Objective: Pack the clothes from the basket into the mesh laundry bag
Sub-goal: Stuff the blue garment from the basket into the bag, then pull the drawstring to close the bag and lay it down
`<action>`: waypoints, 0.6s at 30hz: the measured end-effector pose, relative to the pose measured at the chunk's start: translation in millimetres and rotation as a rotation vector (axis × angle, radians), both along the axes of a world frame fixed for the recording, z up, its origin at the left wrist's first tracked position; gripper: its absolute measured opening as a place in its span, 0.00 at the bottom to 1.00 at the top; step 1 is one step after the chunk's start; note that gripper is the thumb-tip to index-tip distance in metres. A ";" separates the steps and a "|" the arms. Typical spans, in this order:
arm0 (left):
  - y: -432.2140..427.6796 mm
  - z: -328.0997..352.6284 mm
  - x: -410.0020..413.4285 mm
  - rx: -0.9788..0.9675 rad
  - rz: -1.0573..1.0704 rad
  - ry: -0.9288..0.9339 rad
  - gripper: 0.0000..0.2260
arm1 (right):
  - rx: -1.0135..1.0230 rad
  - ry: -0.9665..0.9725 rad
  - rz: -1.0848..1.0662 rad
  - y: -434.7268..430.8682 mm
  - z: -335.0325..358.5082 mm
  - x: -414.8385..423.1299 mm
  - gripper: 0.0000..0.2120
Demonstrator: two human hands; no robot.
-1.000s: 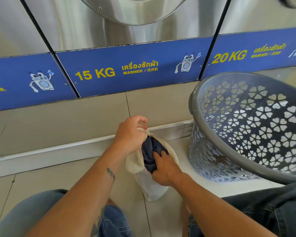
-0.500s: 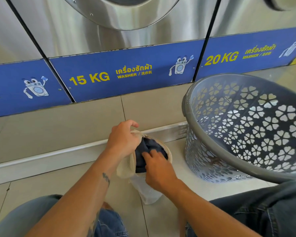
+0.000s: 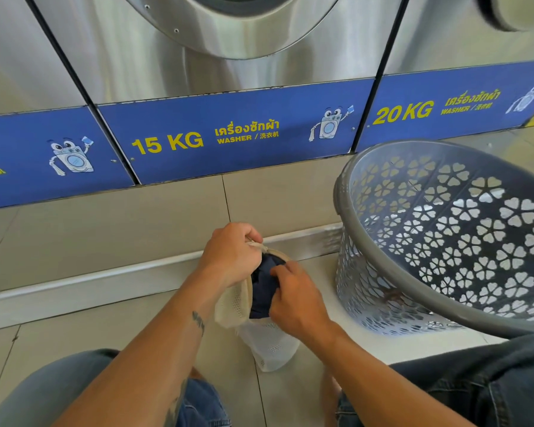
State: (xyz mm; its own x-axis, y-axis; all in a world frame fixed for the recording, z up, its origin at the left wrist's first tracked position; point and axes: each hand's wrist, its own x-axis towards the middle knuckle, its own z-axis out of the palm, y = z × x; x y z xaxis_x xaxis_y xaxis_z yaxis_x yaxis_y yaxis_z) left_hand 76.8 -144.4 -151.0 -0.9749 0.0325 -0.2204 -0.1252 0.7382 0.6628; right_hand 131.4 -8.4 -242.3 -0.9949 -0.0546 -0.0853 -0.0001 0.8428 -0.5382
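The navy garment [image 3: 262,288] has sunk deeper than a second ago, with the fingers [image 3: 279,272] of the right hand [image 3: 296,298] curled on it. The left hand [image 3: 228,254] pinches the cream rim of the mesh laundry bag [image 3: 272,346], which stands mouth-up on the floor [image 3: 74,334], its length near vertical, white mesh below, just left of the grey basket [image 3: 339,198].

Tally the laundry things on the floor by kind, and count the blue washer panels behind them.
Grey perforated plastic basket: 1
White mesh laundry bag: 1
Dark navy garment: 1
Blue washer panels: 3
Total: 6
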 end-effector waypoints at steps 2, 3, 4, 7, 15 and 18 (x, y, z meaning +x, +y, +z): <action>-1.6 -0.3 0.2 -0.004 0.003 0.005 0.11 | -0.002 -0.092 0.064 -5.6 -11.6 9.2 0.21; -2.0 -0.1 0.1 0.000 0.003 0.005 0.11 | -0.011 -0.179 0.070 -5.7 -17.3 13.8 0.22; -2.3 0.5 0.3 0.004 0.001 0.005 0.11 | -0.025 -0.256 0.072 -3.7 -21.7 16.5 0.23; -3.0 2.1 0.2 -0.012 -0.024 0.004 0.11 | -0.081 -0.372 0.112 4.0 -19.8 9.4 0.20; 3.1 7.2 4.5 -0.025 -0.104 -0.044 0.13 | -0.242 -0.490 -0.106 29.5 -10.2 -15.7 0.20; 4.4 7.4 7.7 -0.044 -0.154 -0.063 0.12 | 0.003 -0.553 0.049 29.4 -5.9 -22.8 0.17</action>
State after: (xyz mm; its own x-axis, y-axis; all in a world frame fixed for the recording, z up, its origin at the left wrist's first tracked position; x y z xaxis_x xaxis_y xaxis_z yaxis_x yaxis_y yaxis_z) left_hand 84.5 -140.0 -143.6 -0.9433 0.1694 -0.2856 -0.0490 0.7797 0.6242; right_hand 108.6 21.0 -248.2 -0.7980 -0.0988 -0.5945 0.2423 0.8506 -0.4667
